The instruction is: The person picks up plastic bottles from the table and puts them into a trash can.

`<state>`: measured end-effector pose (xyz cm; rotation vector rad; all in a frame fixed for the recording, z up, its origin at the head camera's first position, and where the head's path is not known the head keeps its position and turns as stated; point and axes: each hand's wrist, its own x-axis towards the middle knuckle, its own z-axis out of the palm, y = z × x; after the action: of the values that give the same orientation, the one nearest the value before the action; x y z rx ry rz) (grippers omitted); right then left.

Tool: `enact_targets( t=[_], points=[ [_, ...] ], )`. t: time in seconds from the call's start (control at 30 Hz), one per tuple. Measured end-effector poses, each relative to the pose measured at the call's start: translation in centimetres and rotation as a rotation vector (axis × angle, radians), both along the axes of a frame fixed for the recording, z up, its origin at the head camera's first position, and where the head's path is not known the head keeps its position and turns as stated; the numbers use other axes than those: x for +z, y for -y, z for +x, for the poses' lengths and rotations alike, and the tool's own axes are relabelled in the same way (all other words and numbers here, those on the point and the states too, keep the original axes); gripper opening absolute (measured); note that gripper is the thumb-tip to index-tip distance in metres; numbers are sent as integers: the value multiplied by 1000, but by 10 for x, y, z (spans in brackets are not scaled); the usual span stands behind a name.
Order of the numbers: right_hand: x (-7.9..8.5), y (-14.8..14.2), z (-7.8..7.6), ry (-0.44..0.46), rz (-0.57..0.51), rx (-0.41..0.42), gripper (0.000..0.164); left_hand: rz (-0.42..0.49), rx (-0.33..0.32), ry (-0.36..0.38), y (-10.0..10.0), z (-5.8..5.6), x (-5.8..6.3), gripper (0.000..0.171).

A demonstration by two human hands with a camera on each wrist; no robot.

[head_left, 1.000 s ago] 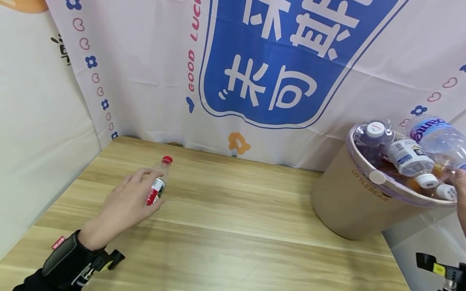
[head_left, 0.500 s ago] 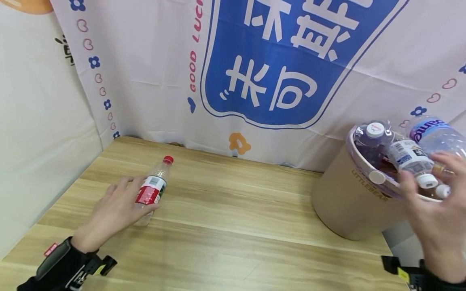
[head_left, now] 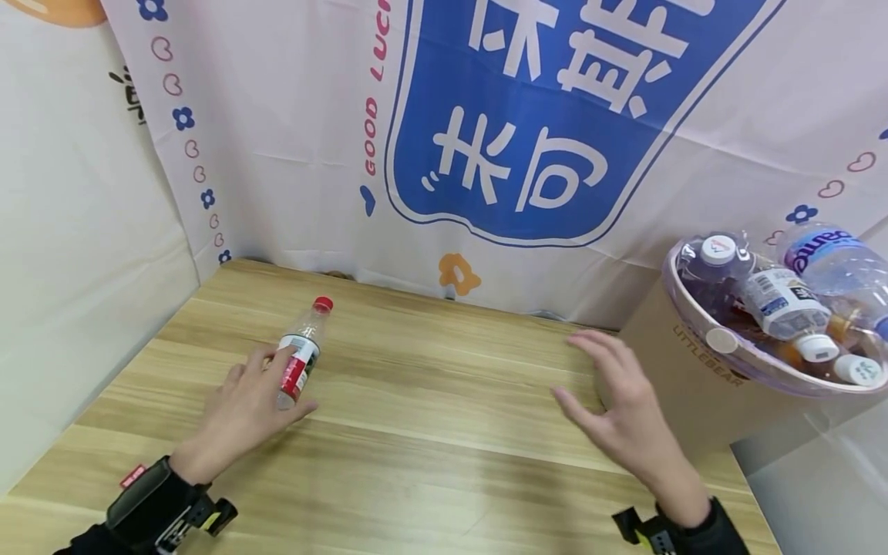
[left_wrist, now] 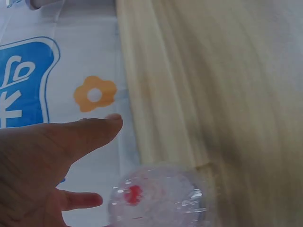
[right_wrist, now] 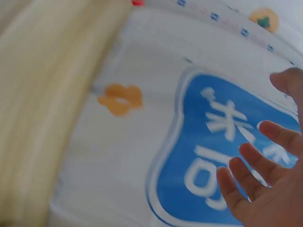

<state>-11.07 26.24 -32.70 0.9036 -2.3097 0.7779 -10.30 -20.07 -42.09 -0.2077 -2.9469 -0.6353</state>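
A clear plastic bottle [head_left: 300, 362] with a red cap and a red-and-white label is on the wooden table at the left. My left hand [head_left: 243, 412] is at its near left side, fingers by the label and thumb held away. The left wrist view shows the bottle's round base [left_wrist: 158, 198] below the extended thumb [left_wrist: 94, 135]; finger contact is unclear. Spread and holding nothing, my right hand [head_left: 627, 412] is over the table's right part, just left of the bin. The right wrist view shows its fingers [right_wrist: 260, 165] apart.
A beige bin [head_left: 694, 385] at the right is heaped with several plastic bottles [head_left: 780, 301], some reaching above its rim. A printed white cloth [head_left: 305, 193] hangs behind the wooden table [head_left: 444, 416]. A white sheet [head_left: 83, 254] stands along the left side.
My right hand has come from the bin leftward over the table, leaving the clear bottle it touched among the others. My left hand shifted slightly about the red-capped bottle, which stays put.
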Motion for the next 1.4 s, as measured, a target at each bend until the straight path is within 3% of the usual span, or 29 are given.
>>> enact_targets(
  t=[0.2, 0.33, 0.5, 0.67, 0.87, 1.1, 1.23, 1.4],
  points=[
    [-36, 22, 3, 167, 135, 2, 65, 18, 18, -2, -1, -1, -4, 84],
    [-51, 31, 6, 246, 181, -35, 61, 32, 23, 6, -1, -3, -7, 84],
    [-59, 34, 8, 283, 191, -64, 58, 48, 22, -13, -2, -6, -14, 82],
    [-61, 34, 9, 281, 193, -73, 57, 66, 13, -84, -1, -6, -20, 79],
    [-64, 33, 11, 288, 193, -71, 56, 79, -33, -118, 2, -5, -19, 79],
    [-66, 30, 10, 299, 189, -66, 56, 106, -90, -158, 1, -8, -7, 79],
    [-68, 28, 7, 299, 177, -64, 56, 123, -132, -193, -6, -10, 7, 80],
    [-68, 24, 1, 278, 142, -43, 56, 144, -196, -174, -27, -13, 28, 81]
  ],
)
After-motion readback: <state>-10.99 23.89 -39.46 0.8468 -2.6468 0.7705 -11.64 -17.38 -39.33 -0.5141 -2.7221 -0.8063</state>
